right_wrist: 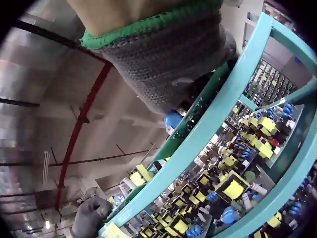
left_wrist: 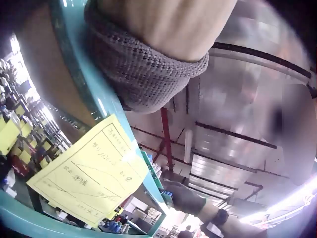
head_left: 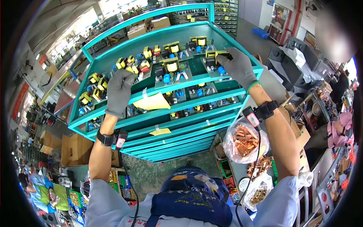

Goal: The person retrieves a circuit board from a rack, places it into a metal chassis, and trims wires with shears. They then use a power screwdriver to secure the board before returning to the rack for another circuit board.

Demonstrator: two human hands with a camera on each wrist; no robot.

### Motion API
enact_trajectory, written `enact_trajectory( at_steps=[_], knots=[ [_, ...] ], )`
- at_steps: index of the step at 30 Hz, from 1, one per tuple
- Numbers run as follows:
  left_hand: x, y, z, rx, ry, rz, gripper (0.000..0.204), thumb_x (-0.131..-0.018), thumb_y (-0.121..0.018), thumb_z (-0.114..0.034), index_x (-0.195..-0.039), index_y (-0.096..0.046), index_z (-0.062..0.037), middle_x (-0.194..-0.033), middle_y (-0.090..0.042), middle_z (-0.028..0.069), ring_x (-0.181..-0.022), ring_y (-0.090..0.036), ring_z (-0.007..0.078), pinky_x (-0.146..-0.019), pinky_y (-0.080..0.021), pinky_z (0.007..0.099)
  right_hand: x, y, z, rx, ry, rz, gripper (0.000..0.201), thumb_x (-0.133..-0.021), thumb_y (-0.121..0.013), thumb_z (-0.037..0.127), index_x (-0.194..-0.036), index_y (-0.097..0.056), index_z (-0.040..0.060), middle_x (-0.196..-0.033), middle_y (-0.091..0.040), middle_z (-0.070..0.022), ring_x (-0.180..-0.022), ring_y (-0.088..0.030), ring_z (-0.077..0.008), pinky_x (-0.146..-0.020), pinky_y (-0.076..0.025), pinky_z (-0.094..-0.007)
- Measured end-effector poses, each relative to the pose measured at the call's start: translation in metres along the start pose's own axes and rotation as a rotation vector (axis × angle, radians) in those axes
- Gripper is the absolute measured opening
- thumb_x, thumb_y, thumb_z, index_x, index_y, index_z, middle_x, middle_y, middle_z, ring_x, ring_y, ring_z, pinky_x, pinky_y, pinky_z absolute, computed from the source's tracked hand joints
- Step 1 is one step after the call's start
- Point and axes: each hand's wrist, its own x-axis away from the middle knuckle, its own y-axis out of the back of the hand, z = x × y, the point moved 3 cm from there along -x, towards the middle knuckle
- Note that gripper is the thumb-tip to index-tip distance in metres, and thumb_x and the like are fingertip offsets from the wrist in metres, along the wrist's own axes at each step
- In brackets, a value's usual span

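Both hands wear grey gloves over a teal rack's top tray. The left hand has curled fingers at the near-left corner of a circuit board with yellow and red parts; its fingertips are partly hidden. Farther right, the right hand pinches the right side of another board, by its yellow transformer. Between them lies a board with a yellow transformer and a blue part. In the right wrist view the right glove covers most of its board, beside a blue component.
More boards fill the tray's left side and the shelves below. Yellow paper slips hang on the rack's front rails. At right stand a bag of copper pieces and dark metal housings. Cardboard boxes sit at lower left.
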Motion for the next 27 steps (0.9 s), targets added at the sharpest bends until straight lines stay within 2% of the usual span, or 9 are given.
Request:
enact_trajectory(
  at_steps=[5,8,14,16,17,18,20,23,27],
  knots=[
    [0.013,0.023,-0.012,0.087,-0.037,-0.169,0.006,-0.098,-0.064,-0.007,-0.099,-0.063,-0.001,-0.089,-0.061,0.0054,-0.08,-0.056,0.0144,-0.075,-0.047,0.0282,0.015,0.0,-0.019,-0.428,0.296,-0.206,0.045,-0.096,-0.073,0.024,-0.13,-0.061,-0.004,-0.098,-0.075,-0.0136,-0.085,-0.072,-0.0151,-0.073,-0.056,-0.0303],
    [0.04,0.044,-0.056,0.077,-0.029,-0.172,0.008,-0.1,-0.061,-0.009,-0.098,-0.06,-0.0012,-0.09,-0.056,0.0047,-0.08,-0.052,0.0133,-0.074,-0.044,0.0278,0.064,0.032,0.005,-0.507,0.336,-0.185,0.042,-0.097,-0.071,0.022,-0.129,-0.061,-0.0034,-0.107,-0.072,-0.0107,-0.094,-0.069,-0.0124,-0.082,-0.055,-0.029],
    [0.116,0.044,-0.118,0.27,-0.099,0.21,0.019,-0.096,-0.072,-0.024,-0.093,-0.062,-0.007,-0.087,-0.061,0.0069,-0.082,-0.058,0.023,-0.076,-0.047,0.0376,0.179,0.02,0.007,-0.751,0.006,0.291,0.052,-0.094,-0.076,0.035,-0.129,-0.062,-0.0004,-0.113,-0.069,-0.0087,-0.107,-0.064,-0.0153,-0.095,-0.052,-0.0329],
    [0.144,0.014,-0.105,0.394,-0.086,0.382,0.015,-0.091,-0.074,-0.013,-0.097,-0.062,-0.0043,-0.091,-0.062,0.0071,-0.085,-0.059,0.0251,-0.075,-0.048,0.0393,0.199,-0.011,-0.007,-0.603,-0.049,0.439,0.053,-0.091,-0.081,0.028,-0.132,-0.06,-0.0004,-0.108,-0.07,-0.0087,-0.101,-0.066,-0.0122,-0.088,-0.055,-0.0318],
    [0.161,-0.004,-0.096,0.4,-0.004,0.455,0.017,-0.087,-0.074,-0.005,-0.098,-0.061,-0.004,-0.09,-0.061,0.0075,-0.084,-0.059,0.0254,-0.075,-0.048,0.0394,0.208,-0.043,-0.027,-0.513,0.03,0.381,0.052,-0.09,-0.081,0.023,-0.13,-0.06,-0.0017,-0.105,-0.071,-0.011,-0.096,-0.069,-0.0152,-0.084,-0.056,-0.0329],
    [0.18,-0.026,-0.08,0.421,0.023,0.498,0.021,-0.083,-0.074,0.002,-0.098,-0.061,-0.0058,-0.088,-0.059,0.0082,-0.082,-0.058,0.0267,-0.076,-0.048,0.0403,0.215,-0.062,-0.028,-0.651,-0.164,0.435,0.048,-0.089,-0.08,0.018,-0.127,-0.062,-0.003,-0.106,-0.072,-0.0164,-0.097,-0.071,-0.0229,-0.084,-0.057,-0.0353],
    [0.219,-0.065,-0.038,0.299,0.099,0.591,0.019,-0.083,-0.074,-0.005,-0.095,-0.06,-0.0074,-0.089,-0.058,0.0097,-0.083,-0.056,0.0322,-0.082,-0.046,0.0443,0.231,-0.127,-0.075,-0.558,-0.146,0.392,0.047,-0.088,-0.08,0.017,-0.127,-0.062,-0.0025,-0.109,-0.07,-0.0223,-0.099,-0.071,-0.0327,-0.083,-0.056,-0.0392],
    [0.265,-0.101,0.007,0.026,-0.163,0.469,0.022,-0.084,-0.073,-0.006,-0.098,-0.056,-0.008,-0.092,-0.057,0.01,-0.086,-0.055,0.0326,-0.083,-0.045,0.0468,0.241,-0.193,-0.113,-0.421,-0.181,0.282,0.046,-0.088,-0.078,0.019,-0.125,-0.062,-0.0018,-0.109,-0.069,-0.0231,-0.101,-0.069,-0.0383,-0.086,-0.055,-0.0441],
    [0.284,-0.131,0.055,-0.113,-0.14,0.384,0.026,-0.083,-0.076,-0.012,-0.1,-0.057,-0.0096,-0.096,-0.058,0.0112,-0.091,-0.055,0.0358,-0.087,-0.044,0.0513,0.226,-0.228,-0.115,-0.348,-0.106,0.147,0.046,-0.088,-0.077,0.023,-0.124,-0.061,-0.0005,-0.11,-0.067,-0.0232,-0.103,-0.065,-0.042,-0.088,-0.052,-0.0484]
  ],
)
